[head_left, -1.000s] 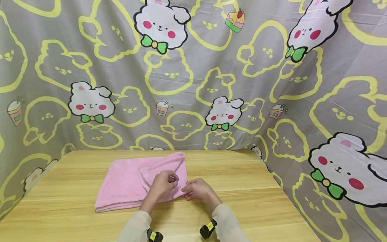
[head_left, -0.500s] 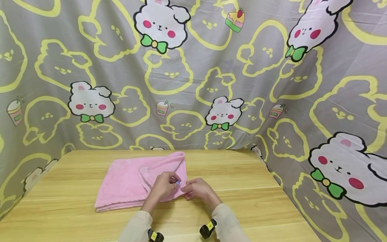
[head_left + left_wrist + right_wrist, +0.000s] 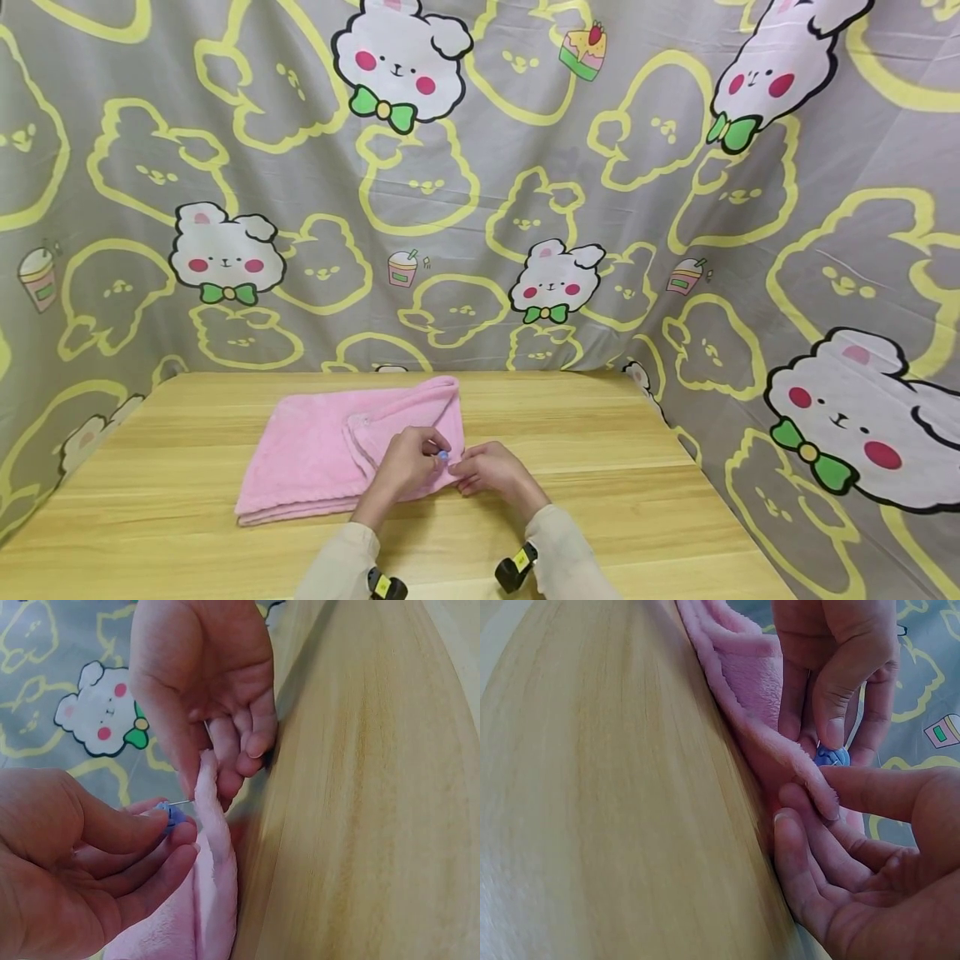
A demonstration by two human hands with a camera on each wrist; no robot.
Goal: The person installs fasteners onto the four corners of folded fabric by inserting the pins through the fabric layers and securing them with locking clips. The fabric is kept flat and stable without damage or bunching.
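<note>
A pink plush cloth (image 3: 315, 450), folded into layers with one corner turned back, lies on the wooden table. My left hand (image 3: 408, 460) is over its right part, pinching a blue-headed pin (image 3: 172, 816) between thumb and fingers. The pin's thin metal shaft points at the cloth's edge (image 3: 214, 825), its tip right at the fabric. On the other side of that edge, my right hand (image 3: 491, 468) pinches the cloth's near right corner (image 3: 821, 799) between thumb and fingers. In the right wrist view the blue head shows just behind the pinched edge.
The wooden table (image 3: 600, 467) extends on all sides of the cloth. A grey curtain (image 3: 465, 208) printed with bunnies and yellow outlines hangs behind and at both sides. Black cameras sit on both wrists, the right wrist camera (image 3: 516, 570) close over the tabletop.
My left hand has shifted very slightly to the right, and more of the pin's blue head shows past its fingers. The right hand and the cloth stay where they were.
</note>
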